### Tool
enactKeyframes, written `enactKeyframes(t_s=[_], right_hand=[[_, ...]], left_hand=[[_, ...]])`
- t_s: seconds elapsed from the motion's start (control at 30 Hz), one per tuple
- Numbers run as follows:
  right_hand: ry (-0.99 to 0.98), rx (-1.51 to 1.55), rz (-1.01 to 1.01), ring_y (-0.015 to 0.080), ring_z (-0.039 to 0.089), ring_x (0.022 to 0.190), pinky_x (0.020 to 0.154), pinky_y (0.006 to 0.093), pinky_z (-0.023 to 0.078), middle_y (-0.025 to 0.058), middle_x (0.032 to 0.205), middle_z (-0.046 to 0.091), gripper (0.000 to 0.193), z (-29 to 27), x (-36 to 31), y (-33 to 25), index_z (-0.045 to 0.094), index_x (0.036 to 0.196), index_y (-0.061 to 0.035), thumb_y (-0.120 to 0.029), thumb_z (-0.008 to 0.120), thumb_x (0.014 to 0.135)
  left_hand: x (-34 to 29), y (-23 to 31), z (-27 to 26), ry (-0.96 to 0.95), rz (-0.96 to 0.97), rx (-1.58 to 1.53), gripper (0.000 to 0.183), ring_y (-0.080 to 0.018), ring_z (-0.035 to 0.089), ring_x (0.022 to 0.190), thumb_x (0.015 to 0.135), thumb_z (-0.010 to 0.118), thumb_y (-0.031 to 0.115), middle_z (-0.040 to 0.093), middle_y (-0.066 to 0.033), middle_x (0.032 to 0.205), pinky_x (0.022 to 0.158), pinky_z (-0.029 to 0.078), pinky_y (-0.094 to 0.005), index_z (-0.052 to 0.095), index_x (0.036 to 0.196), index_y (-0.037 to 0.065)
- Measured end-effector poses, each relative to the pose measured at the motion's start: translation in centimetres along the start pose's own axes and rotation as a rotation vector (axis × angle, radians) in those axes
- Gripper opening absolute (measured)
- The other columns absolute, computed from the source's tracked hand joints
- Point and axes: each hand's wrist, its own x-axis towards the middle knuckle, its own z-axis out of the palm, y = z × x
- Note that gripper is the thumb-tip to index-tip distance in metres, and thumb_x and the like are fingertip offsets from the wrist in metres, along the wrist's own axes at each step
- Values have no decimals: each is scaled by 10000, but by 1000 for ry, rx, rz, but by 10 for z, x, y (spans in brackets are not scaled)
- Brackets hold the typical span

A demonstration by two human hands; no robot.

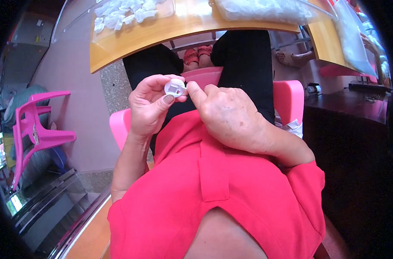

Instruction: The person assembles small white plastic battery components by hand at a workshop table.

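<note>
A small round white plastic part [174, 88] with a slot in its face is pinched between the thumb and fingers of my left hand [150, 105], above my lap. My right hand [231, 115] is closed with its back turned up. Its thumb and forefinger reach the right edge of the white part. What those fingertips hold, if anything, is hidden behind the hand.
On the wooden table [183, 23] ahead lie loose white plastic pieces [125, 13] and a clear tray [265, 19] of similar whitish pieces. A filled clear bag [354, 39] stands at the far right. A pink plastic chair [41, 123] is on its side at left; another person's foot [288, 59] shows under the table.
</note>
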Motion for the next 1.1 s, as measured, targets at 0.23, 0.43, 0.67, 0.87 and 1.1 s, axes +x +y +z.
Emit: enactKeyframes(t_s=[0.23, 0.43, 0.67, 0.87, 1.1], right_hand=[[-32, 5, -4, 296, 660, 661, 535, 364, 526, 177, 747, 617, 308, -2, 3, 1, 500, 1082, 33, -43, 573, 793], [19, -9, -19, 291, 665, 626, 518, 367, 530, 180, 726, 628, 210, 2, 5, -1, 518, 993, 32, -74, 545, 814], [-16, -49, -57, 285, 655, 620, 506, 362, 517, 170, 721, 621, 260, -1, 11, -2, 515, 1028, 35, -54, 563, 789], [31, 15, -21, 325, 648, 645, 541, 399, 512, 179, 740, 617, 298, 1, 8, -1, 499, 1052, 23, -26, 564, 765], [98, -17, -38, 297, 671, 598, 483, 377, 524, 172, 683, 631, 171, 1, 12, -2, 509, 954, 9, -103, 529, 827]], left_hand=[[0, -1, 1, 1, 10, 61, 305, -253, 630, 975, 840, 621, -66, 581, -221, 1157, 852, 550, -370, 549, 1134, -32], [-1, 0, 3, 34, 24, 154, 289, -232, 638, 954, 838, 620, -75, 596, -202, 1146, 851, 548, -349, 564, 1120, -44], [-1, 1, 1, 41, 75, 263, 294, -216, 642, 940, 840, 617, -80, 612, -187, 1128, 853, 543, -337, 567, 1127, -47], [4, 4, 2, 33, 59, 186, 290, -213, 645, 928, 842, 617, -78, 625, -185, 1099, 836, 547, -327, 564, 1127, -58], [3, 4, 5, 80, 99, 210, 291, -210, 644, 938, 846, 616, -73, 623, -180, 1105, 832, 550, -323, 563, 1131, -52]])
